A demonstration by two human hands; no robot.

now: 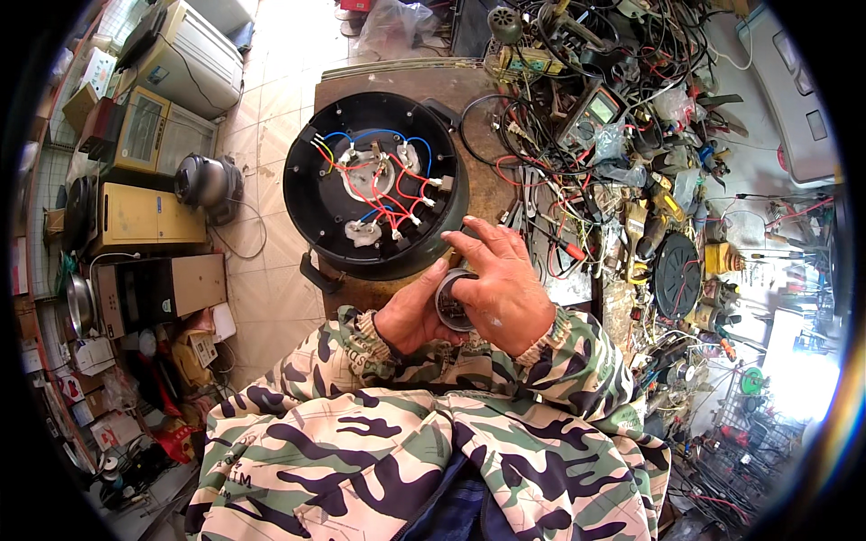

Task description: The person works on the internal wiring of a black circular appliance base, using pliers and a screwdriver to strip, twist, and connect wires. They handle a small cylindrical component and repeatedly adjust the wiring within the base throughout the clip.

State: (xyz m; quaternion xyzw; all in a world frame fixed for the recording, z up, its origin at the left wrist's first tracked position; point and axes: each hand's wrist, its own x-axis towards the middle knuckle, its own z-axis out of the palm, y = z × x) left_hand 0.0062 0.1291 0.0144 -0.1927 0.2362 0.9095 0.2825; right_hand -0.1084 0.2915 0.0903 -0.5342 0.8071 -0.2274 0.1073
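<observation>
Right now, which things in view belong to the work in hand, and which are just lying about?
In the work, it seems:
small round container, held by the left hand, right hand at its mouth
open black housing, just beyond

Apparently lying about:
multimeter
black disc
grey cooker, far left

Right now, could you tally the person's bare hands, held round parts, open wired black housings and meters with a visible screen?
Bare hands: 2, left hand and right hand
Held small round part: 1
Open black housing: 1
Meter: 1
Total: 5
</observation>
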